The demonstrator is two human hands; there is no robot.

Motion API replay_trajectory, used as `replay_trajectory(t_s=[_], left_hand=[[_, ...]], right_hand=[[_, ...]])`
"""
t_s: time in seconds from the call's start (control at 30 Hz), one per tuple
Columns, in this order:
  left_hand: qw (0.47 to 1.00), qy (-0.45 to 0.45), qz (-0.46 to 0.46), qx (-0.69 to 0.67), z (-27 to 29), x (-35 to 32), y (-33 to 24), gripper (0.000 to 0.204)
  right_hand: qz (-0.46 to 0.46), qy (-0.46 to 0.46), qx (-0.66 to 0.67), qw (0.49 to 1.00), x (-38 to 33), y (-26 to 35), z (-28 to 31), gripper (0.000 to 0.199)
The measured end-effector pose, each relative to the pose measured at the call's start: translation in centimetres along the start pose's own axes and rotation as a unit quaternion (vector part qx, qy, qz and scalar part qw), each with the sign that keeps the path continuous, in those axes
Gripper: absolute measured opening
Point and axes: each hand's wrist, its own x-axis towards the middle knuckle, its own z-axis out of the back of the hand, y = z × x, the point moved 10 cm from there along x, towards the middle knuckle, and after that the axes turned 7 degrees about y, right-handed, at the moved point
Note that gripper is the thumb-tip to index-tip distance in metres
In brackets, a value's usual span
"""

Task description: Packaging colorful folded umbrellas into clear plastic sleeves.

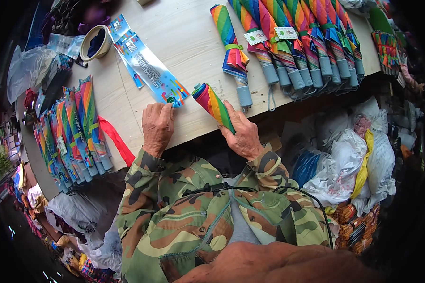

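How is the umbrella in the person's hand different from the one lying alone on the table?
The held umbrella is gripped by the right hand and tilts over the table edge; the lone umbrella lies flat, untouched. The lone umbrella shows a grey handle and a green strap around it; the held umbrella's handle is hidden and no strap shows. Both are folded and rainbow-striped.

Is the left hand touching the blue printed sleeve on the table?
Touching. The head view shows the left hand with its fingertips pressed on the lower end of the blue printed sleeve lying on the table.
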Motion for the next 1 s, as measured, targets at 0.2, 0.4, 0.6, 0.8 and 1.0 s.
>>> replay_trajectory(t_s=[0.2,0.4,0.6,0.8,1.0], left_hand=[[0.992,-0.069,0.061,-0.089,3.1,-0.7,-1.4,0.019],[0.974,-0.073,0.104,-0.189,1.9,-2.3,-1.4,0.025],[0.989,-0.013,0.045,-0.142,0.1,-3.1,-4.8,0.038],[0.999,-0.007,-0.022,-0.043,-0.7,-3.3,-6.4,0.025],[0.999,-0.012,0.016,-0.026,-1.5,-3.5,-5.8,0.018]], right_hand=[[0.0,0.003,0.022,1.0,-0.2,-0.3,0.0,0.083],[0.0,0.01,0.041,0.999,-0.4,-0.4,-0.2,0.082],[0.029,-0.003,0.061,0.998,-1.5,0.1,0.3,0.084],[0.007,0.032,0.058,0.998,-3.1,0.1,0.2,0.085],[0.026,0.03,0.048,0.998,-3.7,1.7,0.9,0.085]])
